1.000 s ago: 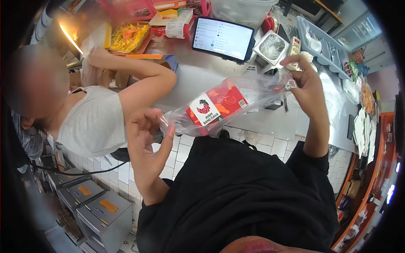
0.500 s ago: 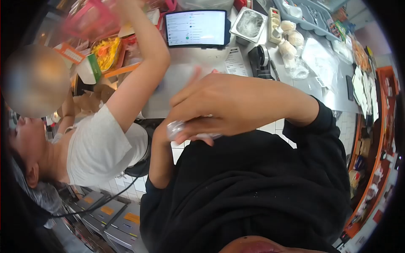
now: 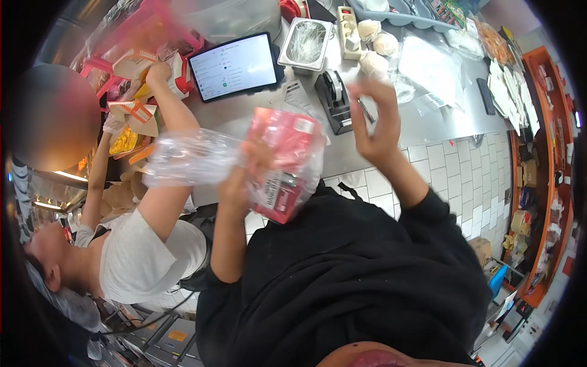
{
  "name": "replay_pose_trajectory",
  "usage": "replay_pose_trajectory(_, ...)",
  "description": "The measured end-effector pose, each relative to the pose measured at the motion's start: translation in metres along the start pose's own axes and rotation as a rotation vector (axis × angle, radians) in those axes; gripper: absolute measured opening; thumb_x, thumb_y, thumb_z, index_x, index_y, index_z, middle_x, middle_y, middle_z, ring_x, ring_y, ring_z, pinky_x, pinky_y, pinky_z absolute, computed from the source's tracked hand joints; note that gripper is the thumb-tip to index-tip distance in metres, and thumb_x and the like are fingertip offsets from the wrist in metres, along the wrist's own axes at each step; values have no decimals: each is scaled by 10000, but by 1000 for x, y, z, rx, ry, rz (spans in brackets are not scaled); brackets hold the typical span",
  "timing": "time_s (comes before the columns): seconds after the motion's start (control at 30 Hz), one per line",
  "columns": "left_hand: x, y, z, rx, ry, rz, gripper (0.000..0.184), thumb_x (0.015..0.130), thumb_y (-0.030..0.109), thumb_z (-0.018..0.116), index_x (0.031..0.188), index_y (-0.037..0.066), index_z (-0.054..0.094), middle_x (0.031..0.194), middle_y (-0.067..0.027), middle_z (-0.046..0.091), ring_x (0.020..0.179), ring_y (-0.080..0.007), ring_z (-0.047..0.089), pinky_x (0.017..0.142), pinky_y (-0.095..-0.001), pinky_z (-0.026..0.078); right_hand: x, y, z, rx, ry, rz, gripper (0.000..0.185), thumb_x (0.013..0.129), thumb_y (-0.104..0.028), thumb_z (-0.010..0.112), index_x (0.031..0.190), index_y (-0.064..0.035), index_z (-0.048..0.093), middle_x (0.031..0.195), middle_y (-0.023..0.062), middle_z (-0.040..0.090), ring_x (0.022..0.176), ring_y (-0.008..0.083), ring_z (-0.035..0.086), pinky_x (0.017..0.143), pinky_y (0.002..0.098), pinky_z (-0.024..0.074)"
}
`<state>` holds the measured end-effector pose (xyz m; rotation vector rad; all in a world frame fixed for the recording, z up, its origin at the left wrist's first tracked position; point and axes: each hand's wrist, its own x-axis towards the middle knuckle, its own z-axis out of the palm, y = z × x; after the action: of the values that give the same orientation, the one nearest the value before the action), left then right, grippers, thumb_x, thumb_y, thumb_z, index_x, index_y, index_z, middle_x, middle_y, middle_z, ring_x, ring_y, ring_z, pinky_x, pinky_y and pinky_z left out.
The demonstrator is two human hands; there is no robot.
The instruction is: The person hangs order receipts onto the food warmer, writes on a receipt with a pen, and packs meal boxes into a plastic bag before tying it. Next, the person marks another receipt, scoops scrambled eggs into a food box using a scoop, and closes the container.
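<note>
My left hand is closed around the gathered neck of a clear plastic bag. The bag's loose top fans out to the left. On the other side of my fist, a red package with white labels shows through the plastic, tilted. My right hand is raised over the counter edge, just right of a black tape dispenser. Its thumb and fingertips meet in a pinch, blurred by motion. Whatever lies between them, if anything, I cannot make out.
A co-worker in a white shirt stands close on my left, handling food boxes. Behind the dispenser are a tablet, a metal container, a power strip and whitish round bundles. Plastic bags lie to the right.
My hands were together near my chest and have come apart. My right hand moved right, beside the dispenser. The bag with the red package is now in plain view. The co-worker's arm moved left.
</note>
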<state>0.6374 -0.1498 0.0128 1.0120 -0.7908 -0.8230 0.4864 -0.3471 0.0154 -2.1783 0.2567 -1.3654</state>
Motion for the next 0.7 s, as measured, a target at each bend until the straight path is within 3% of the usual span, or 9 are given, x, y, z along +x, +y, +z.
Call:
replay_pose_trajectory(0.13,32,26,13,-344,200,50,400,1042,294,351,664,164,340,561,55,298,590,-85,348,821,-242,402,-90,31,1,-179,-359,-237,552,770,-84,714,1282,-127,511,1369,138,483,1316,333,428,1077,437,384)
replay_pose_trajectory(0.23,51,30,14,-848,121,-85,375,1052,255,338,693,149,362,575,52,308,565,-68,328,621,-186,363,-77,46,12,-33,-203,-330,792,725,-159,762,1404,-152,355,1453,141,381,1373,381,338,1125,515,299)
replay_pose_trajectory(0.33,55,12,-9,-933,48,-221,365,1052,259,343,702,154,345,594,52,315,561,-69,320,623,-190,363,-27,41,-6,-6,-129,-461,982,646,-225,827,1449,-139,269,1456,154,354,1370,413,320,1123,552,268)
replay_pose_trajectory(0.4,55,24,13,-962,-45,-218,325,1045,260,373,755,123,422,614,47,372,592,-64,373,633,-182,357,-12,31,-15,274,-297,-188,1058,605,-280,861,1453,-95,256,1455,179,327,1363,407,311,1115,534,276)
replay_pose_trajectory(0.43,59,46,58,-534,439,-146,282,1033,265,406,817,94,467,638,44,400,625,-58,410,646,-174,362,-27,35,-11,540,-540,84,1022,649,-399,798,1453,-72,258,1453,184,330,1362,384,318,1114,521,280)
replay_pose_trajectory(0.53,37,28,24,51,725,76,202,958,214,528,997,16,545,734,23,491,680,-64,501,637,-182,397,-42,30,2,1362,-783,1318,991,799,-712,562,1452,-23,277,1448,189,347,1363,310,337,1110,495,296)
replay_pose_trajectory(0.57,28,28,19,233,629,114,183,914,178,547,1000,17,545,732,18,498,654,-73,500,605,-199,403,-29,26,10,1376,-731,1623,908,868,-749,360,1426,-33,337,1271,189,536,1167,252,555,951,433,484)
replay_pose_trajectory(0.67,14,32,14,667,684,155,151,811,83,559,947,18,564,688,1,515,586,-94,486,509,-234,382,-9,86,26,1288,-1092,1385,776,908,-702,333,1302,-45,455,948,122,637,829,176,630,687,333,528)
replay_pose_trajectory(0.7,1,33,-14,478,511,-183,114,805,69,555,909,25,573,685,-1,518,592,-88,481,513,-230,375,8,99,34,1092,-1137,1245,713,932,-665,329,1233,-46,514,802,90,666,676,145,646,569,286,529)
